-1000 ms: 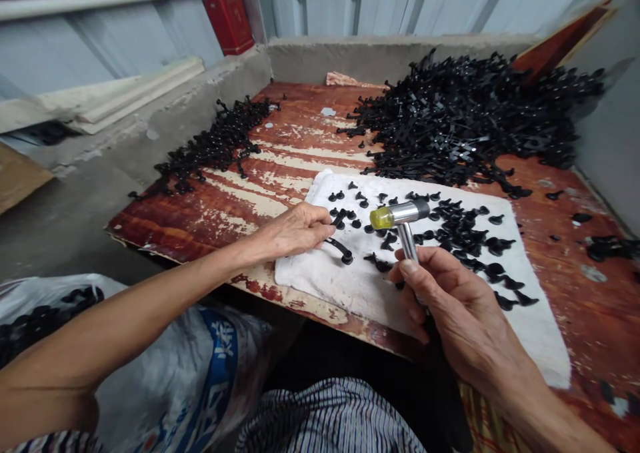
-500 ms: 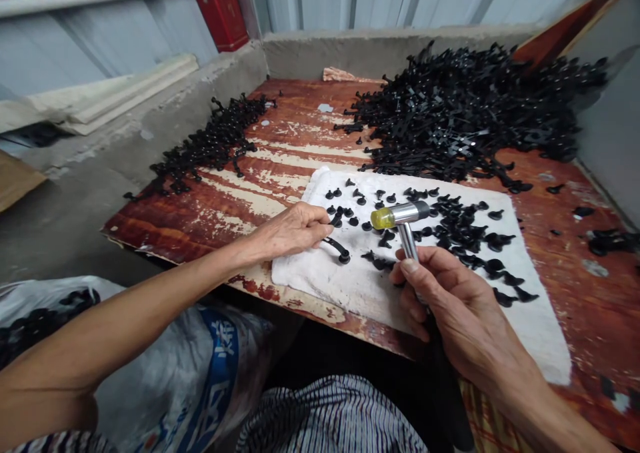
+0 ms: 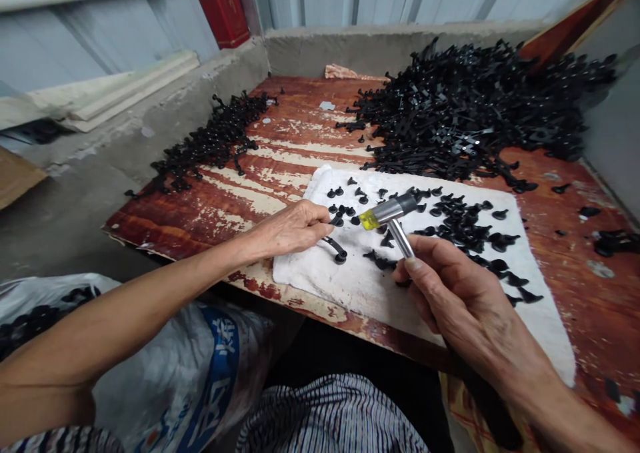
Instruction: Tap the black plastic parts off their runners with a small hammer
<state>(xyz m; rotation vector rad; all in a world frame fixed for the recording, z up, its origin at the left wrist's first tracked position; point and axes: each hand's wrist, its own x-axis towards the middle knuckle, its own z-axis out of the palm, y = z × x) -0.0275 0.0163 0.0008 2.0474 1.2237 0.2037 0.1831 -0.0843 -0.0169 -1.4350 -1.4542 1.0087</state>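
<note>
My left hand (image 3: 300, 226) is closed at the left side of a white cloth (image 3: 320, 280), pinching the end of a slim black part (image 3: 336, 248) that has a round knob at its near end. In my right hand (image 3: 450, 286) is a mallet (image 3: 395, 210) with a metal head, a yellow face on the left and a dark face on the right. Its head is raised over the cloth, tilted, up and to the right of the held part. Small black knob-like pieces (image 3: 465, 223) lie scattered on the cloth, thickest to the right of the mallet.
A large heap of black parts (image 3: 465, 113) covers the back right of the worn red-brown board (image 3: 300, 113). A smaller pile (image 3: 215, 133) lies along the left edge. Below on the left stands a white sack (image 3: 165, 373) with black pieces inside. A red box (image 3: 223, 13) sits on the ledge.
The mallet head has swung left and tilted, its yellow face now lower and closer to the held part. My left hand has stayed almost in place, pinching the black part.
</note>
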